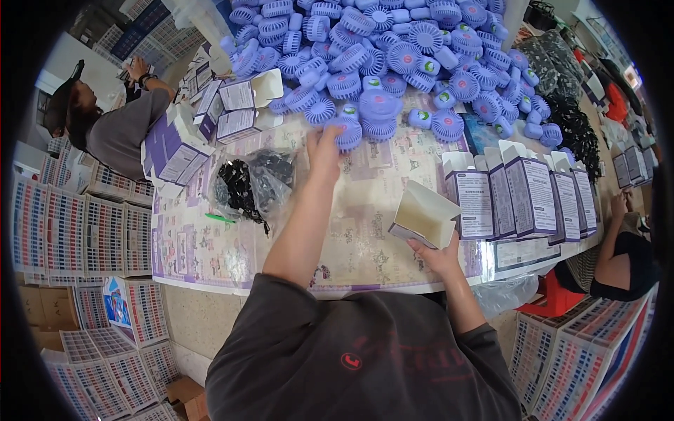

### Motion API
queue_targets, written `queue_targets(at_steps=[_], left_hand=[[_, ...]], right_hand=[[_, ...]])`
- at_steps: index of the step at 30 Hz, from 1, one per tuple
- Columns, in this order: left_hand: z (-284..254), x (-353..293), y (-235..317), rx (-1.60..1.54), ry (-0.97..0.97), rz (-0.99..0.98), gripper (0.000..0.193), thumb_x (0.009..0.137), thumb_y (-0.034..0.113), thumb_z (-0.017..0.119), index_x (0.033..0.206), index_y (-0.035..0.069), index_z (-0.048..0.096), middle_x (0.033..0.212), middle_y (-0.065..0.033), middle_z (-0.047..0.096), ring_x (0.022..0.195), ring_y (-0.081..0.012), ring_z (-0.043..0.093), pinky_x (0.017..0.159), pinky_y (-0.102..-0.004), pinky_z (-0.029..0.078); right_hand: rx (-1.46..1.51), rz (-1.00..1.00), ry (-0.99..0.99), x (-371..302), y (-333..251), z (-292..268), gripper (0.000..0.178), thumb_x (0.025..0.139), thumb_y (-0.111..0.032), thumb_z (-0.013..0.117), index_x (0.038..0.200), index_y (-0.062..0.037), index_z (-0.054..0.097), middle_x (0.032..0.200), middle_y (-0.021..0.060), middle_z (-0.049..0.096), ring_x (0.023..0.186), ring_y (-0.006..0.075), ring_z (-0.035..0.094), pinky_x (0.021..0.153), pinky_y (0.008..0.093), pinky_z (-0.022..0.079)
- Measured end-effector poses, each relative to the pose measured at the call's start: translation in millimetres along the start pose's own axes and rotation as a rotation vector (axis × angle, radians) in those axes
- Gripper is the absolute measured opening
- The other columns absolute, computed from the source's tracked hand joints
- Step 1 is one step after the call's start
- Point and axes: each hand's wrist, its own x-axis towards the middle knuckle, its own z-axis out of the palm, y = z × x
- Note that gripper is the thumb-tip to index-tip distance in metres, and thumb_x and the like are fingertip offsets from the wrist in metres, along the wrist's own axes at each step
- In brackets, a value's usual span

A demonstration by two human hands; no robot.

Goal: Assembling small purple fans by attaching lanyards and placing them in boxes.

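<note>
My left hand (324, 151) stretches to the front of a heap of small periwinkle-blue handheld fans (344, 84). Its fingers are closed on the round head of one fan (348, 134) at the heap's near edge; part of the grip is hidden. A white and purple cardboard box (424, 215), open-topped and with nothing visible inside, is tilted in my right hand (439, 257). That hand grips the box's lower side, thumb in front. Just right of it stands a row of similar boxes (516, 193) with raised flaps.
Clear bags of black cords (242, 186) and a green pen-like thing (220, 218) lie left on the table (337, 245). More purple boxes (184, 151) stand beyond. One co-worker (119, 130) is at left, another (618, 259) at right. Stacked cartons (70, 231) flank the table.
</note>
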Motion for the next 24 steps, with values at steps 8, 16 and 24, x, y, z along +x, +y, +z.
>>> queue_targets(at_steps=[8,16,24], left_hand=[[-0.2,-100.8,40.9,-0.625,-0.503,0.044,0.059,0.081,0.019,0.074,0.129,0.003,0.044,0.117,-0.0134,0.059,0.104,-0.0270,0.062,0.091,-0.0425,0.052],[21.1,-143.4,48.3,0.314,-1.005,1.095,0.053,0.079,0.014,0.076,0.126,0.011,0.053,0.112,-0.0152,0.062,0.100,-0.0302,0.061,0.086,-0.0451,0.048],[9.6,-159.3,50.1,0.796,-0.983,1.386,0.036,0.071,0.014,0.081,0.104,0.014,0.069,0.107,-0.0044,0.065,0.103,-0.0266,0.057,0.087,-0.0408,0.043]], right_hand=[[0.005,-0.070,-0.013,2.5,12.8,-6.7,0.063,0.071,-0.021,0.087,0.119,0.0031,0.056,0.112,0.0105,0.065,0.099,0.0189,0.063,0.086,0.0325,0.051],[0.023,-0.077,0.041,2.6,1.1,2.8,0.066,0.069,-0.023,0.088,0.122,-0.0020,0.055,0.114,0.0098,0.064,0.103,0.0159,0.061,0.088,0.0329,0.050],[0.023,-0.144,0.022,4.3,9.3,3.9,0.070,0.067,-0.026,0.089,0.122,-0.0006,0.055,0.114,0.0106,0.063,0.103,0.0186,0.061,0.088,0.0344,0.050]])
